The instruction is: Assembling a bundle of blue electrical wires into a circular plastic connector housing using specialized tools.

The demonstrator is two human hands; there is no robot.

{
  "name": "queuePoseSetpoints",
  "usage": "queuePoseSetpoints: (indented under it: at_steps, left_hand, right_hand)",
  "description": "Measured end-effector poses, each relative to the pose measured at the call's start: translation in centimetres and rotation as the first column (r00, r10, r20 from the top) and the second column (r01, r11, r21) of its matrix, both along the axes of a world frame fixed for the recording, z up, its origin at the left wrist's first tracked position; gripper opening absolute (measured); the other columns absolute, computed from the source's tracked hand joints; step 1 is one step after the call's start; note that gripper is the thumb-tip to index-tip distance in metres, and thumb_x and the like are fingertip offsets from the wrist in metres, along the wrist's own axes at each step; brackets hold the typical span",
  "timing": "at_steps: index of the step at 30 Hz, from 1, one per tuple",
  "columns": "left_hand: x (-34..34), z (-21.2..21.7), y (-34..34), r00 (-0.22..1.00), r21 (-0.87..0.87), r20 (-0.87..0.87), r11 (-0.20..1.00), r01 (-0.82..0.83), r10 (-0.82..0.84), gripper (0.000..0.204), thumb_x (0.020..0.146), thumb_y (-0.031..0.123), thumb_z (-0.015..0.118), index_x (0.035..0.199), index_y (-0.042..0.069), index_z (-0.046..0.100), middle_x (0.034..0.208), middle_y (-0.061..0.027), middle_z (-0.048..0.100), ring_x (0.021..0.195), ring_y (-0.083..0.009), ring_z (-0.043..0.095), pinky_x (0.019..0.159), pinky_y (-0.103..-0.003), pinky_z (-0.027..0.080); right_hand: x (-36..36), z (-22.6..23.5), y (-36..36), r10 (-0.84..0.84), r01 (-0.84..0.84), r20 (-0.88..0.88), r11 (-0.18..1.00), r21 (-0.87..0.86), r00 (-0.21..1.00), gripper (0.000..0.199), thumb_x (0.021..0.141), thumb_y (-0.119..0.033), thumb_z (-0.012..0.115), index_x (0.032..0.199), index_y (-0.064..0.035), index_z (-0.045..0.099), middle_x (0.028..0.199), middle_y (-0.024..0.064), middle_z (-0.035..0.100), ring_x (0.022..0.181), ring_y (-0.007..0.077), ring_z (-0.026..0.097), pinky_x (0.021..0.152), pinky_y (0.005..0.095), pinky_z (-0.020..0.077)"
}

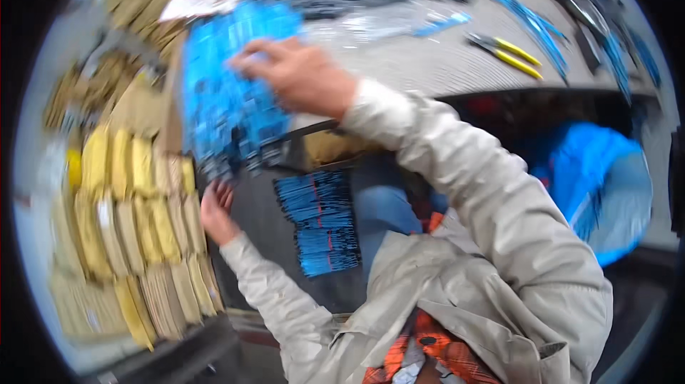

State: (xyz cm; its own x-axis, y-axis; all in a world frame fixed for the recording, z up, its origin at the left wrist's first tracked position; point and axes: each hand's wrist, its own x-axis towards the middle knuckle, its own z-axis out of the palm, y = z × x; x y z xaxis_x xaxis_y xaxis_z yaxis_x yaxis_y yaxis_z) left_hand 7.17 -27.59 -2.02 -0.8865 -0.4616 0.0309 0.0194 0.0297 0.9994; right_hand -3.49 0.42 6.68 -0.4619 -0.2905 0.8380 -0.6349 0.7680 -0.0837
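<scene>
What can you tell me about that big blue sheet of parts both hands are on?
The blue sheet is a wide, flat mat of many small bright-blue pieces packed in rows, with darker ends along its lower edge. It looks like plastic, though motion blur hides detail. It is tilted over the table edge. The right hand presses on its upper right part; the left hand reaches up at its lower edge. Yellow and tan bundles lie to its left.

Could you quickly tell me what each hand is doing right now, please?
Left hand: fingers open, under the lower edge of the blue sheet.
Right hand: laid on top of the blue sheet; grip cannot be told.
</scene>
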Motion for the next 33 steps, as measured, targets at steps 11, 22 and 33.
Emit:
queuePoseSetpoints:
  at_steps: [11, 22, 33]
  left_hand:
    - [11.4, -16.5, 10.5, 0.817, 0.072, 0.475, 0.939, 0.336, -0.329, 0.023, 0.088, 0.014, 0.052, 0.104, -0.001, 0.058, 0.088, -0.0134, 0.064, 0.071, -0.0165, 0.06, 0.059, -0.023, 0.048]
    - [-1.4, 2.9, 31.2, 0.452, -0.955, -0.293, 0.238, -0.176, -0.843, 0.027, 0.084, 0.007, 0.055, 0.111, 0.0, 0.057, 0.111, -0.0148, 0.056, 0.102, -0.0272, 0.054, 0.09, -0.034, 0.043]
    - [-5.9, 2.6, 38.1, 0.528, -0.957, 0.291, -0.254, 0.143, -0.798, 0.073, 0.072, 0.02, 0.061, 0.136, 0.003, 0.03, 0.136, -0.0189, 0.032, 0.126, -0.0356, 0.031, 0.105, -0.043, 0.025]
  right_hand:
    - [16.2, -14.7, 18.4, -0.022, 0.104, 0.572, 0.988, -0.111, 0.82, 0.028, 0.081, -0.017, 0.052, 0.109, -0.0141, 0.052, 0.105, 0.0067, 0.054, 0.075, 0.0252, 0.058, 0.063, 0.0312, 0.0498]
    - [16.8, -31.1, 30.0, -0.149, 0.771, 0.831, 0.488, -0.409, 0.535, 0.017, 0.081, -0.024, 0.052, 0.083, -0.0097, 0.062, 0.076, 0.0095, 0.063, 0.065, 0.0314, 0.058, 0.06, 0.0384, 0.044]
    - [3.5, -38.6, 32.5, 0.078, 0.727, 0.929, 0.6, -0.334, 0.362, 0.034, 0.083, -0.023, 0.042, 0.115, -0.018, 0.055, 0.104, 0.0097, 0.061, 0.077, 0.03, 0.057, 0.062, 0.042, 0.0437]
